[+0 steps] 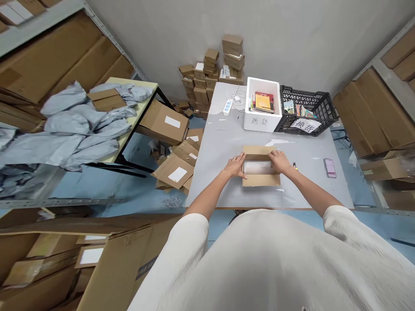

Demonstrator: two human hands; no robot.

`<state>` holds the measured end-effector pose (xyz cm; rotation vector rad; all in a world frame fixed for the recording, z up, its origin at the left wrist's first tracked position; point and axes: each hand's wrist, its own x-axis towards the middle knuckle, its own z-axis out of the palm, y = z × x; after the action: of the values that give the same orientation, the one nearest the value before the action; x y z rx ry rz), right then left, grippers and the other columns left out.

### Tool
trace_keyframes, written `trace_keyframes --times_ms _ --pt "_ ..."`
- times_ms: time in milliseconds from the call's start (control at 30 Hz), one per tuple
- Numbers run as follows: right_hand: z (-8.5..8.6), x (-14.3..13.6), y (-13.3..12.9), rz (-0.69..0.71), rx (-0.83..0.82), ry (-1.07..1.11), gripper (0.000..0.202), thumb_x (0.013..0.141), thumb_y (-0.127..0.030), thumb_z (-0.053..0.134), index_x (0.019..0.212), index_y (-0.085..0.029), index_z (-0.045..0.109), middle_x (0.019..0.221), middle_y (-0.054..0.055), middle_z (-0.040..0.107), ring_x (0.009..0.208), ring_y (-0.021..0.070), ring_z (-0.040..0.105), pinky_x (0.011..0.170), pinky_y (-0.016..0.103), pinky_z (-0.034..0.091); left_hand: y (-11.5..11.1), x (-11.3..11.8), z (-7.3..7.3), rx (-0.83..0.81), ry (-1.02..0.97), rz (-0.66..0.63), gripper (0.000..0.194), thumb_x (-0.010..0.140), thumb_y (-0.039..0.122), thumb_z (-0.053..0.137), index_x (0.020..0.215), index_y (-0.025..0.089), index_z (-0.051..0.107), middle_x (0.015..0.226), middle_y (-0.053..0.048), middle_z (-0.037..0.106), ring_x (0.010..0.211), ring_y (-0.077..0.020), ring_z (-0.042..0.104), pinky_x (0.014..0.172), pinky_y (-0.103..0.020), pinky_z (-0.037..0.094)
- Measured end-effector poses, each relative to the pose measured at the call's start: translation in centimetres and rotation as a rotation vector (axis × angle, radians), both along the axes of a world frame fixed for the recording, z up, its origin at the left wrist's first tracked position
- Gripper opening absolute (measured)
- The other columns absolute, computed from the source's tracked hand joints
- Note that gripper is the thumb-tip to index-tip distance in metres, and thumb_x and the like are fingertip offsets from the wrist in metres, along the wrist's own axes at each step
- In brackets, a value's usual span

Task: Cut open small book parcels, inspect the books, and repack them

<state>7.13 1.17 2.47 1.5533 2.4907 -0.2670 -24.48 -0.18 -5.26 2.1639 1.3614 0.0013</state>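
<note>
Two hands are flanking one small cardboard box (261, 180), and I'm viewing them from my remote seat. Its long axis is running left to right across my view, its near and far flaps folding outward, with something pale showing inside. My left hand (236, 166) is touching the left end, thumb and fingers spreading apart toward its two corners. My right hand (279, 161) is bending its fingers over the far right corner; whether the thumb is pinching, I cannot tell. Neither hand is sitting nearer, since both are touching the box.

Around it, the grey bench (223, 142) is stretching out. Just beyond my right hand, a small black-and-yellow item (295, 166) is lying, and a pinkish item (330, 167) is resting farther right. Behind, a white foam bin (262, 122) is standing beside a black crate (288, 125). Off left, grey bags (69, 123) are covering a side table (142, 93).
</note>
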Motion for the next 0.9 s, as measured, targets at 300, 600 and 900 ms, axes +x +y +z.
trace_keyframes --times_ms 300,600,900 --pt "-5.3 -9.3 0.8 0.365 -0.261 -0.123 0.038 0.095 -0.022 0.071 0.132 -0.02 0.074 0.137 0.017 0.07 0.127 0.036 0.065 0.103 0.044 0.051 -1.1 -0.1 -0.5 0.038 -0.056 0.012 0.152 0.066 0.077 0.089 0.181 0.026 0.004 0.187 -0.018 0.009 0.161 -0.0502 0.035 0.125 -0.055 0.034" --pt "-10.0 -10.5 3.0 0.531 -0.258 -0.101 0.054 0.087 -0.011 0.066 0.14 -0.017 0.07 0.144 0.017 0.07 0.13 0.0335 0.06 0.114 0.045 0.044 -1.6 -0.5 -1.0 0.04 -0.08 -0.001 0.15 0.069 0.078 0.088 0.181 0.026 0.002 0.187 -0.019 0.008 0.158 -0.0502 0.039 0.123 -0.054 0.037" --pt "-12.3 -11.5 2.2 0.575 -0.24 -0.113 0.045 0.093 -0.013 0.058 0.135 -0.02 0.072 0.143 0.015 0.069 0.131 0.032 0.054 0.112 0.044 0.041 -1.9 -0.8 -0.7 0.006 -0.047 -0.009 0.153 0.071 0.079 0.087 0.18 0.026 -0.005 0.187 -0.019 0.007 0.155 -0.0499 0.043 0.12 -0.052 0.037"
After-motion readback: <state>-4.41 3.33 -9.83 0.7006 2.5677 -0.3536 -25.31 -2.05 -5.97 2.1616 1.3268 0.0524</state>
